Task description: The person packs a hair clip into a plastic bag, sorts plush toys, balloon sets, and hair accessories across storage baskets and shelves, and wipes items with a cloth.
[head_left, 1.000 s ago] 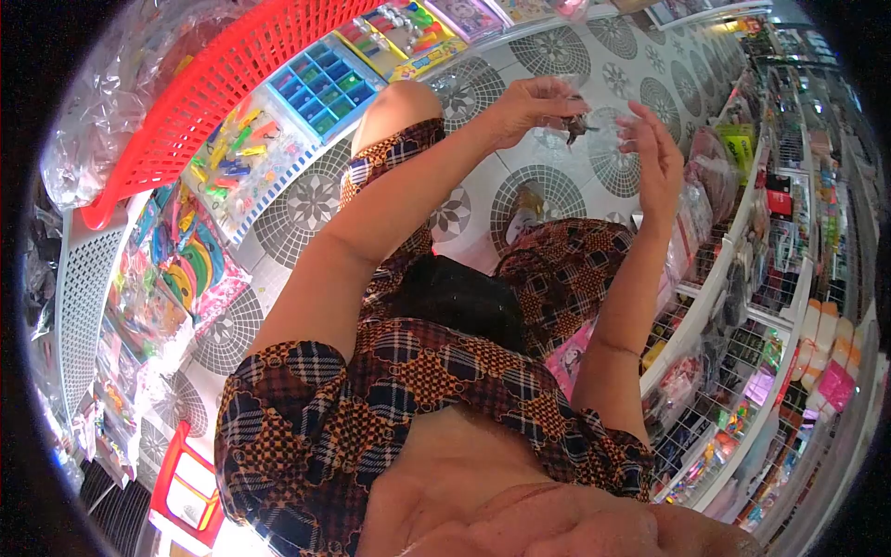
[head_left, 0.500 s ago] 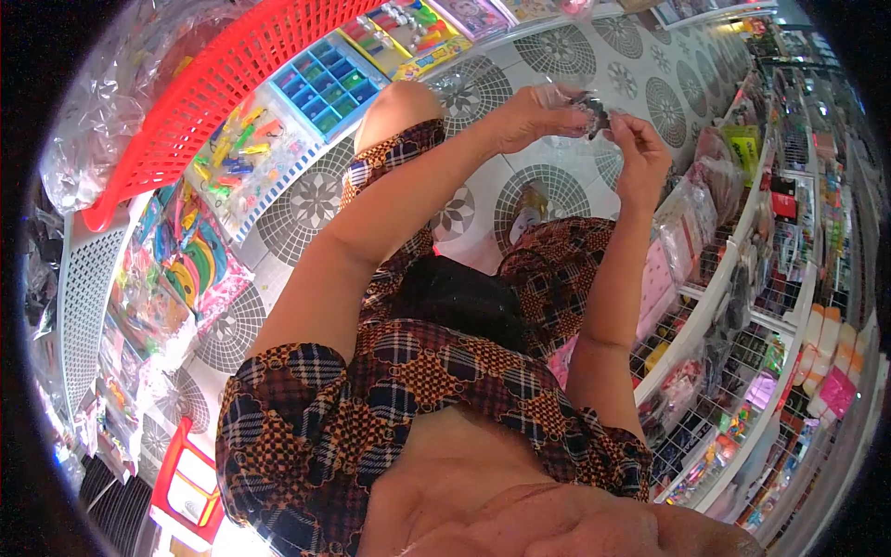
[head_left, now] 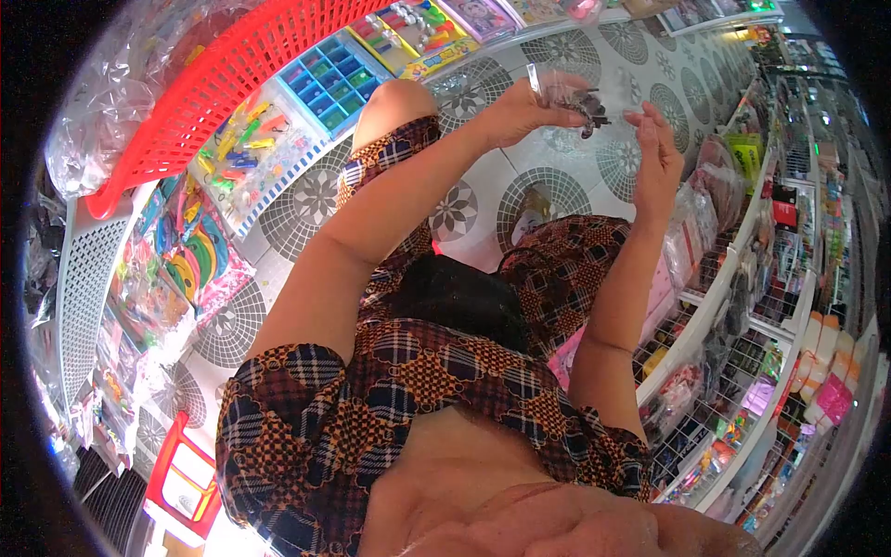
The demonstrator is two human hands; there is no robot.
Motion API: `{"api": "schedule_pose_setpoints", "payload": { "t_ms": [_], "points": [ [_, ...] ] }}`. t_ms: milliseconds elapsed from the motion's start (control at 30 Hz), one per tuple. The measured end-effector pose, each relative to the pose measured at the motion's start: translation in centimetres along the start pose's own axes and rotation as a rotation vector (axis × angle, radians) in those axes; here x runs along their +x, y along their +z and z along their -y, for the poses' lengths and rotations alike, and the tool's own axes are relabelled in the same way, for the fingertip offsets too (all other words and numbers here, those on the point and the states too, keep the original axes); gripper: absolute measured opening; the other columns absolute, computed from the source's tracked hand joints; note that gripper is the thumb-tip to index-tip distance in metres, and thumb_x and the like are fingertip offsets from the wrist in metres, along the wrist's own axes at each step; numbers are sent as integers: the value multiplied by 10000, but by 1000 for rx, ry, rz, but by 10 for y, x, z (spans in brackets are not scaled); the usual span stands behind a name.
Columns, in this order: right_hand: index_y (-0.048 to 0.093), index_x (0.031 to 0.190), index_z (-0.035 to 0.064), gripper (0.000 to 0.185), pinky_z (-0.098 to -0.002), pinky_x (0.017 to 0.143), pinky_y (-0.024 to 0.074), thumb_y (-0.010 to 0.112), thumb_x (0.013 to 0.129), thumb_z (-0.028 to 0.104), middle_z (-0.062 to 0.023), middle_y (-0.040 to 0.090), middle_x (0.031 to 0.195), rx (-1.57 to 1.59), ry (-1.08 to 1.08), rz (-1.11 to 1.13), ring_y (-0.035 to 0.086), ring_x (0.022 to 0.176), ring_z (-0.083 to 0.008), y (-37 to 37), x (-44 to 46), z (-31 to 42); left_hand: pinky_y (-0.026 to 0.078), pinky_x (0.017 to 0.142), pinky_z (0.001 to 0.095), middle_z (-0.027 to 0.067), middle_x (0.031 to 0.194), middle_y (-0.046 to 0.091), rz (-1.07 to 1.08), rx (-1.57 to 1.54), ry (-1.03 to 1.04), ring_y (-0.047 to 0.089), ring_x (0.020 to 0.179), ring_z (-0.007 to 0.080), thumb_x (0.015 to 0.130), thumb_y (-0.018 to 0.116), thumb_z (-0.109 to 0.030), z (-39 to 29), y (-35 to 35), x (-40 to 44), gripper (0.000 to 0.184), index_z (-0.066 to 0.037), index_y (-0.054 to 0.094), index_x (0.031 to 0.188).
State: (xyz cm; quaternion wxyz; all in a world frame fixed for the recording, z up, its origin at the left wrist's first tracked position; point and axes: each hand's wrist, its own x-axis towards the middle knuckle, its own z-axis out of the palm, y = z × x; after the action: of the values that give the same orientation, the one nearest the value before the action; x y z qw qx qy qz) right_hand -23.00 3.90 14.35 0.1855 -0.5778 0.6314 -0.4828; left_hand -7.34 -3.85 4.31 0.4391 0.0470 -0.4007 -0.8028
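My left hand (head_left: 524,116) is closed on a clear plastic bag (head_left: 613,90), pinching it near its left side. Small dark pieces (head_left: 588,110) show by the thumb tip; I cannot make out what they are or whether they lie inside the bag. To the right, my right hand (head_left: 657,156) is raised with its fingers apart and nothing visible in them. Its fingertips are close to the bag's right side, with a small gap.
A red basket (head_left: 200,97), a blue compartment tray (head_left: 331,84) and a bag of colourful clips (head_left: 246,139) lie to the left. Wire shelves (head_left: 691,339) of packaged goods line the right. Patterned floor tiles (head_left: 548,200) lie below; a red-framed object (head_left: 181,483) is at lower left.
My right hand has come away from the dark pieces, moving right, and its fingers have opened. The clear bag now spreads out more from my left hand, which has shifted slightly left.
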Motion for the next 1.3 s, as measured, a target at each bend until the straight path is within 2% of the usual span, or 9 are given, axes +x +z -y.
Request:
{"api": "schedule_pose_setpoints", "payload": {
  "t_ms": [67, 267, 367, 533, 700, 867, 967, 1067, 1300],
  "points": [
    [645, 914, -2, 162, -312, 897, 377, 550, 827, 96, -155, 524, 1149, 212, 127, 127, 470, 1091, -210, -8, 3, -15, 472, 825, 296, 96, 1028, 583, 13, 21, 2, 574, 931, 172, 757, 610, 33, -3, 1, -1, 467, -21, 437, 1188],
    [634, 992, 24, 198, -291, 920, 362, 515, 833, 30, -143, 555, 1116, 275, 37, 429, 461, 1113, -207, -20, 5, -15, 447, 855, 291, 78, 1060, 576, 115, 134, 25, 556, 950, 149, 767, 608, 18, -1, -3, -2, 475, -39, 431, 1204],
    [647, 941, 10, 162, -292, 899, 386, 558, 806, 22, -124, 588, 1064, 36, 55, 342, 492, 1077, -203, -16, 4, 1, 436, 871, 294, 70, 1088, 563, 148, 78, -6, 543, 975, 151, 783, 606, -15, 1, -1, -2, 474, -53, 423, 1219],
    [653, 893, -8, 154, -292, 849, 423, 643, 746, 35, -127, 598, 1039, -65, 132, 300, 538, 1008, -197, -21, 3, -5, 427, 883, 292, 88, 1091, 559, 216, 80, -114, 540, 976, 156, 802, 604, -69, -12, 9, -9, 464, -50, 415, 1226],
    [656, 874, 3, 194, -297, 830, 434, 702, 697, 66, -129, 589, 1065, 113, 141, 336, 551, 981, -190, -20, 2, -10, 439, 830, 278, 88, 1012, 592, 176, 109, -85, 558, 923, 141, 790, 623, -69, -2, 4, -5, 446, -24, 441, 1194],
    [636, 803, 6, 238, -339, 838, 429, 752, 649, 147, -148, 579, 1084, -257, 106, 367, 552, 1001, -222, -13, 3, -13, 445, 773, 260, 81, 963, 616, 104, 249, -39, 573, 879, 129, 762, 663, -92, 5, 2, -4, 443, -5, 477, 1155],
    [632, 784, 4, 235, -331, 841, 425, 748, 657, 163, -151, 580, 1085, -277, 30, 335, 552, 1007, -227, -9, 2, -12, 445, 775, 262, 81, 964, 616, 92, 255, -24, 571, 888, 126, 746, 687, -125, 4, 0, -4, 458, -3, 490, 1141],
    [637, 818, -6, 212, -334, 870, 406, 711, 706, 158, -154, 552, 1129, -200, 142, 336, 535, 1032, -233, -13, 3, -21, 433, 835, 238, 86, 1032, 580, 115, 351, -32, 545, 933, 118, 798, 622, -79, 1, 1, -5, 436, -4, 438, 1187],
    [634, 958, -17, 231, -340, 947, 336, 631, 786, 137, -157, 453, 1243, 141, 198, 351, 414, 1163, -251, -25, 1, -23, 457, 834, 270, 89, 1021, 600, 156, 91, -86, 566, 937, 141, 770, 626, -7, -7, 4, -3, 429, 10, 467, 1168]
  ]
}}
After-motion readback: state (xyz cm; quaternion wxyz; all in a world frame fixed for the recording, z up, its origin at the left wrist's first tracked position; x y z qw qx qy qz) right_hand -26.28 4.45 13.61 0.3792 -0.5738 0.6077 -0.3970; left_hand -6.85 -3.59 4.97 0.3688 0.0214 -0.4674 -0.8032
